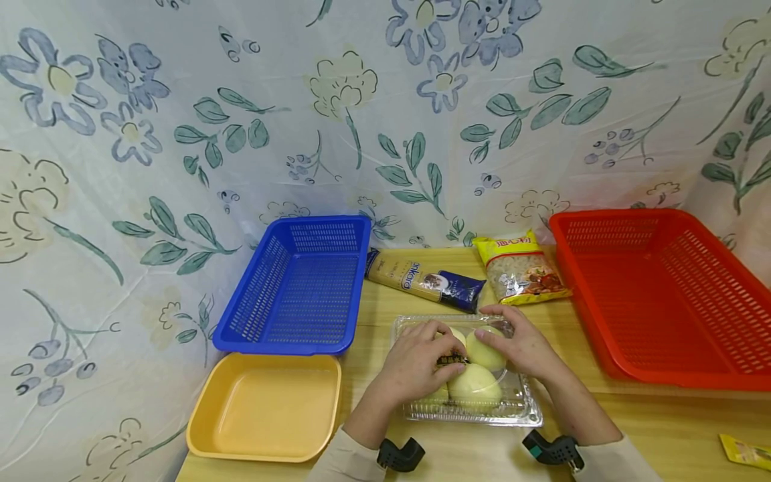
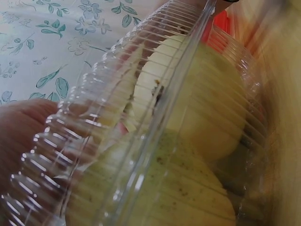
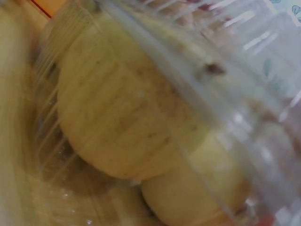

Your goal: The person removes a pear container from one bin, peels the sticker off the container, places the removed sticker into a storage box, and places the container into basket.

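1. The wooden worktop (image 1: pixel 662 428) carries everything, and a floral cloth hangs behind it.
2. A red lattice basket (image 1: pixel 662 294) of plastic stands to the right of the clear clamshell box; a blue lattice basket (image 1: pixel 301 288) stands to the box's upper left.
3. A smooth yellow tray (image 1: pixel 265 408) lies just left of the box.
4. The clear clamshell box (image 1: pixel 512 402), of ribbed plastic, lies at the middle of the worktop with its long axis left to right. It holds round, pale yellow fruits (image 1: pixel 476 385). A dark label on its lid is too small to read.
5. Beyond the box lie a long pasta pack (image 1: pixel 415 278) with print ending "ntara" and a yellow bag (image 1: pixel 521 268) with red characters, unreadable.
6. The left hand (image 1: pixel 415 365) rests on the lid with its fingers curled over it.
7. The right hand (image 1: pixel 521 345) rests on the lid likewise, its fingers bent over the far edge.
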The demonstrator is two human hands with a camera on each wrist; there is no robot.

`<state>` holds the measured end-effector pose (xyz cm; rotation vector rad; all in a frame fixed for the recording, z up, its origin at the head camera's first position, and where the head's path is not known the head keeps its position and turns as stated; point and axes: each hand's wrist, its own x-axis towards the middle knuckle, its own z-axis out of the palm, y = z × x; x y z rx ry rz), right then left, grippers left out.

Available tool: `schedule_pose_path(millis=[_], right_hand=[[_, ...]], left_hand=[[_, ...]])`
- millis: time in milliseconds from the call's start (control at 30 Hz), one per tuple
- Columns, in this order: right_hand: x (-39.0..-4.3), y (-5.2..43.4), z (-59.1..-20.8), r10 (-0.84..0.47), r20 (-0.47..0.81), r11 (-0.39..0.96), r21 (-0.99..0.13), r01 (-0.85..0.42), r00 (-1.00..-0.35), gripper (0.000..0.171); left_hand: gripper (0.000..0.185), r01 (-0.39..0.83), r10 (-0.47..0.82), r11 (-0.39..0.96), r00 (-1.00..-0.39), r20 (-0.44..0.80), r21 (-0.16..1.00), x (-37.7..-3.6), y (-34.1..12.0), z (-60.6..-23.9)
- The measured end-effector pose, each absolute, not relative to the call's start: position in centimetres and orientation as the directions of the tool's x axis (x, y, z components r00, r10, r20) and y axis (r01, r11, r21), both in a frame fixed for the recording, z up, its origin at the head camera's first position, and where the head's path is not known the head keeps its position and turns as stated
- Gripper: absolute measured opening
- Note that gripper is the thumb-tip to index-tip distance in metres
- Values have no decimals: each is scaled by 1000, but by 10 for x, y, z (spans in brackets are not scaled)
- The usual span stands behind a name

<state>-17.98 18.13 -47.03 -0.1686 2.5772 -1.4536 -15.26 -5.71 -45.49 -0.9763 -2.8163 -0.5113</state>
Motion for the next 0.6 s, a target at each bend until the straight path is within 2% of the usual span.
schedule_pose_path(millis=[233, 433, 600], right_hand=[[-180, 181, -471, -181, -105, 522, -853, -5, -978, 62], [-181, 182, -471, -183, -91, 515, -857, -17, -979, 62], [-181, 182, -471, -179, -102, 521, -853, -7, -979, 63]], left_hand=[[26, 609, 575, 739, -793, 204, 287, -153, -57, -455], [12, 615, 568, 732, -789, 236, 293, -152, -57, -453], [12, 615, 566, 728, -789, 240, 303, -152, -57, -453]])
